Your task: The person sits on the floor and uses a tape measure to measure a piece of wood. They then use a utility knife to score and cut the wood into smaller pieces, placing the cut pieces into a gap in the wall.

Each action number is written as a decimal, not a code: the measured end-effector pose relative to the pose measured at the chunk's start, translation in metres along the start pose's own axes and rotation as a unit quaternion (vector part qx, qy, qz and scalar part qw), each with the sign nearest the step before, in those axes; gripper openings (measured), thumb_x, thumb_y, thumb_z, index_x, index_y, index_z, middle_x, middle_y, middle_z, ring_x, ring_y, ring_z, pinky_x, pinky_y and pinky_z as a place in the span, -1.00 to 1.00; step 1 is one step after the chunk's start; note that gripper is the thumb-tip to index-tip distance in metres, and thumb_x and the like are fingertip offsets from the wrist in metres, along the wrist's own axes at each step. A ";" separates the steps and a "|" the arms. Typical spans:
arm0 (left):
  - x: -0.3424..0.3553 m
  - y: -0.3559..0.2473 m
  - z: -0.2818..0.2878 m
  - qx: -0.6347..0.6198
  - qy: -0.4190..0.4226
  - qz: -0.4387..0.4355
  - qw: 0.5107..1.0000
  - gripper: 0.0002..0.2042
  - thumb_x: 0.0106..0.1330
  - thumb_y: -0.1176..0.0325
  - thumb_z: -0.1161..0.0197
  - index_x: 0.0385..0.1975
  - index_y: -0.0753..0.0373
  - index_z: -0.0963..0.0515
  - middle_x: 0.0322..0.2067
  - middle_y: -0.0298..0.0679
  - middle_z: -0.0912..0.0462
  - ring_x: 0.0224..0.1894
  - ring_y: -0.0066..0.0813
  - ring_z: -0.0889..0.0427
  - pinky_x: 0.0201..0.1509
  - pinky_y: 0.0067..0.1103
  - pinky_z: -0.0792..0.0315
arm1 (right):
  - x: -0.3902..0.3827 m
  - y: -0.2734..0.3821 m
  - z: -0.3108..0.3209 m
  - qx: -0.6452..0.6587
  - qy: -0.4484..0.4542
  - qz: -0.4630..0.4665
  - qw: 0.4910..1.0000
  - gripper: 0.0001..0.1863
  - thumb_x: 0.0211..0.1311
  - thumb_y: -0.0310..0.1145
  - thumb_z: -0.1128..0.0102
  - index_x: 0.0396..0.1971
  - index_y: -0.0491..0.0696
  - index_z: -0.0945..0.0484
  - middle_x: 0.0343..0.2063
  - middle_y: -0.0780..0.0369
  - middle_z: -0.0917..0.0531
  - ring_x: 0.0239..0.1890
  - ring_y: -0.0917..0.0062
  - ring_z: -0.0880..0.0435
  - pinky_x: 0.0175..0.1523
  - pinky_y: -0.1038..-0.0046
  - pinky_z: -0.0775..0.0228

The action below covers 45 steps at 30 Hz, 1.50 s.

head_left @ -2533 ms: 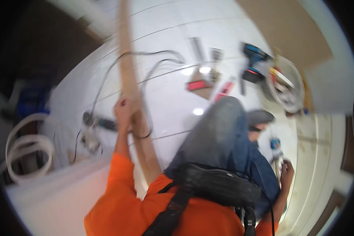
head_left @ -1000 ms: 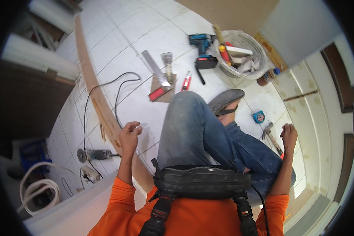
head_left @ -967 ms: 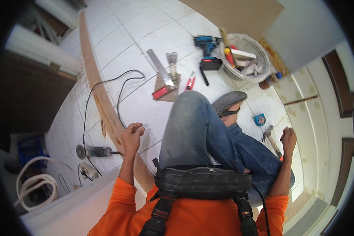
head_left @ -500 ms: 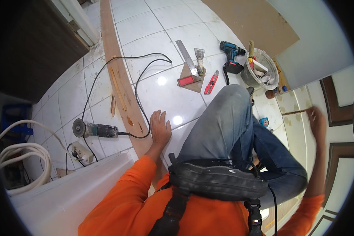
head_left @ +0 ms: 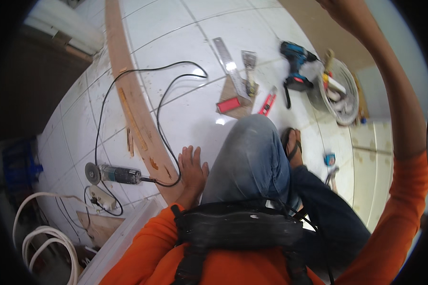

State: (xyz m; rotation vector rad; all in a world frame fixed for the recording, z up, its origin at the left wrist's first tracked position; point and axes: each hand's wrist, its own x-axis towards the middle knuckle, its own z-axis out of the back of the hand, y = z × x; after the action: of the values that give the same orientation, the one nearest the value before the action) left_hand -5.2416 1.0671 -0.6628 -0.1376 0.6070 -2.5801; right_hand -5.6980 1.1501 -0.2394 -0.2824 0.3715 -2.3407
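Observation:
My left hand (head_left: 191, 167) lies flat with its fingers spread on the white floor tiles, beside a long wooden plank (head_left: 119, 57). Left of it, an angle grinder (head_left: 121, 175) rests on the floor, its black cord looping over the plank. My right arm reaches up along the right side; the right hand (head_left: 340, 12) is cut by the upper edge, so its fingers are hidden. Below that hand stand a blue cordless drill (head_left: 297, 66) and a bucket (head_left: 354, 92) of debris. A metal square (head_left: 230, 64), a scraper (head_left: 250, 66) and a red utility knife (head_left: 268, 102) lie ahead of my knee.
Thin wood strips (head_left: 131, 116) lie on and beside the plank. A power strip (head_left: 102, 197) and a coiled white hose (head_left: 52, 232) are at the lower left. Further off is a blue plastic object (head_left: 21, 164). A small blue item (head_left: 329, 159) sits near my foot.
My right hand has swung up from beside the right-hand cabinet to the upper edge. My left hand stays on the floor. The view has shifted and my knee sits further left.

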 end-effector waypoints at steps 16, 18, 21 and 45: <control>-0.008 -0.002 0.034 -0.096 -0.028 0.082 0.992 -0.46 0.36 0.37 -0.18 0.38 0.09 -0.39 0.40 -0.15 -0.36 0.48 -0.11 -0.28 0.58 -0.14 -0.10 | 0.102 0.127 -0.218 0.221 0.274 0.256 0.900 -0.83 0.38 -0.33 -0.18 -0.29 -0.12 -0.63 -0.37 0.06 -0.73 -0.28 0.09 -0.71 -0.15 0.21 -0.51; -0.004 -0.001 0.043 -0.134 -0.063 0.075 0.986 -0.46 0.33 0.42 -0.17 0.36 0.08 -0.42 0.39 -0.16 -0.38 0.47 -0.12 -0.31 0.57 -0.15 -0.14 | 0.084 0.150 -0.246 0.242 0.291 0.277 0.883 -0.80 0.39 -0.29 -0.17 -0.37 -0.10 -0.61 -0.46 0.04 -0.69 -0.33 0.05 -0.69 -0.20 0.15 -0.49; -0.008 0.004 0.030 -0.079 -0.038 0.069 0.994 -0.46 0.29 0.48 -0.16 0.33 0.07 -0.46 0.39 -0.18 -0.40 0.46 -0.14 -0.34 0.56 -0.17 -0.19 | 0.054 0.212 -0.266 0.335 0.266 0.345 0.835 -0.67 0.44 -0.18 -0.11 -0.43 -0.12 -0.59 -0.51 0.00 -0.64 -0.42 0.02 -0.65 -0.27 0.09 -0.43; 0.057 -0.046 0.070 -0.176 -0.268 0.349 0.881 -0.71 0.34 0.45 -0.23 0.04 0.30 -0.59 -0.05 -0.02 -0.66 0.02 -0.06 -0.63 0.10 -0.29 -0.51 | 0.023 0.136 -0.330 0.475 0.143 0.086 0.864 -0.78 0.23 -0.29 -0.22 -0.21 -0.07 -0.64 -0.32 0.05 -0.75 -0.24 0.11 -0.75 -0.09 0.20 -0.56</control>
State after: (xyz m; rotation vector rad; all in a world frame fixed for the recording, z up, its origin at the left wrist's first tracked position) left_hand -5.2972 1.0486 -0.5807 -0.6089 0.7311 -1.6139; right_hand -5.7284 1.1008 -0.5923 0.5562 -0.6127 -2.0997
